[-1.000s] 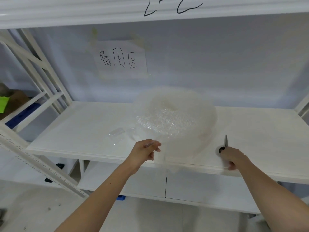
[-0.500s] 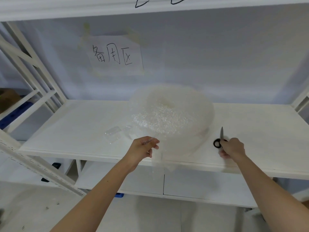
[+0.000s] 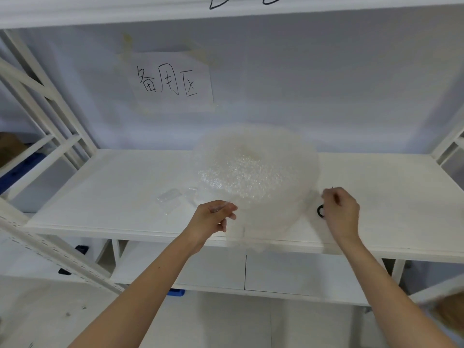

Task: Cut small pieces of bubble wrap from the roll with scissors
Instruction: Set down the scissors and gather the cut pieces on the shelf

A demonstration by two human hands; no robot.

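A big translucent roll of bubble wrap lies on the white shelf board. My left hand pinches the loose end of the wrap at the roll's front left, where the sheet hangs over the shelf's front edge. My right hand is just right of the roll, fingers curled over the scissors. Only one black handle ring shows beside the hand; the blades are almost fully hidden under it. Two small clear cut pieces lie on the board left of the roll.
A paper sign with handwriting is taped to the back wall. Slanted white shelf uprights stand at the left. A lower shelf and a blue bin sit below.
My right hand has moved up and left over the scissors, covering the blade that showed before. My left hand keeps its pinch on the wrap's end. The camera has shifted slightly.
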